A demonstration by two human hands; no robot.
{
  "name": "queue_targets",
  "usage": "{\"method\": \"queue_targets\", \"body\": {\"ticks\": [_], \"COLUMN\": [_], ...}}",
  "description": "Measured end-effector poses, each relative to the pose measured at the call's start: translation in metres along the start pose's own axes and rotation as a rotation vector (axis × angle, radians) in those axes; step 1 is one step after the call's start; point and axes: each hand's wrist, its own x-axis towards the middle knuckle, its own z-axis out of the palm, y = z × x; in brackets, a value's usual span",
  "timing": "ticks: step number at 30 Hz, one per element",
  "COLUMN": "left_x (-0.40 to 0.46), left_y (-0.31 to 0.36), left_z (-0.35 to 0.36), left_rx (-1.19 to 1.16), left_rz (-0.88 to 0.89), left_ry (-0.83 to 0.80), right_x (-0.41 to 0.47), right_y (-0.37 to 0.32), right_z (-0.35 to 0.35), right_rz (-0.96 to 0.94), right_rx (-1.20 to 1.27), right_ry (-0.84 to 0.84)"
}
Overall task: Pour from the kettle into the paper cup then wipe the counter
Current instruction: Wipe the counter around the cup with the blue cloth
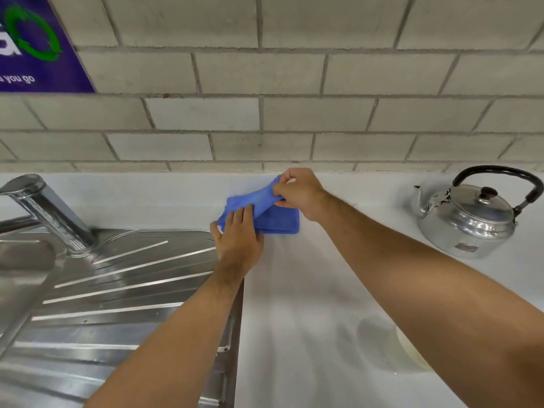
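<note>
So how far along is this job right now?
The kettle stands upright on the counter, untouched, so pouring looks finished; the paper cup is mostly hidden under the right arm. Now the left hand presses the blue cloth flat while the right hand pinches it. Wiping seems to remain.

Both hands on blue cloth (273,219)

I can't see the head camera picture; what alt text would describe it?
Two bare hands fold a blue cloth on a white counter by a grey brick wall: the left hand presses it flat, the right hand pinches a raised corner. A metal kettle stands at right, a steel sink drainboard at left.
</note>
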Motion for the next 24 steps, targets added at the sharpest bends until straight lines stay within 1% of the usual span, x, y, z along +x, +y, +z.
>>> {"method": "queue_targets", "body": {"ticks": [3, 5, 7, 9, 11, 12, 14, 16, 18, 21, 22, 24], "left_x": [0.003, -0.002, -0.015, -0.038, -0.069, -0.087, -0.124, -0.157, -0.185, -0.215, -0.223, -0.232], "left_y": [0.005, 0.008, 0.012, 0.017, 0.022, 0.025, 0.034, 0.045, 0.058, 0.081, 0.088, 0.096], "left_z": [-0.009, -0.016, -0.021, -0.024, -0.024, -0.023, -0.022, -0.023, -0.028, -0.039, -0.041, -0.045], "left_rx": [-0.06, -0.076, -0.09, -0.045, 0.058, 0.115, 0.253, 0.406, 0.527, 0.635, 0.616, 0.484], "left_rz": [0.002, 0.077, 0.184, 0.242, 0.295, 0.315, 0.328, 0.31, 0.242, 0.105, 0.069, 0.051], "left_ry": [0.098, 0.102, 0.075, 0.006, -0.1, -0.143, -0.222, -0.318, -0.394, -0.491, -0.511, -0.506], "right_x": [-0.017, -0.031, -0.048, -0.066, -0.083, -0.091, -0.109, -0.124, -0.137, -0.156, -0.162, -0.174], "right_y": [-0.018, -0.024, -0.021, -0.01, 0.008, 0.018, 0.033, 0.04, 0.038, 0.035, 0.038, 0.049], "right_z": [-0.01, -0.022, -0.036, -0.05, -0.062, -0.066, -0.07, -0.074, -0.085, -0.119, -0.133, -0.162], "right_rz": [-0.132, -0.207, -0.274, -0.353, -0.398, -0.385, -0.302, -0.221, -0.234, -0.312, -0.343, -0.394], "right_rx": [-0.039, -0.139, -0.293, -0.547, -0.825, -0.934, -1.097, -1.195, -1.18, -0.985, -0.891, -0.718], "right_ry": [-0.097, -0.182, -0.222, -0.207, -0.253, -0.308, -0.439, -0.526, -0.518, -0.351, -0.27, -0.096]}}
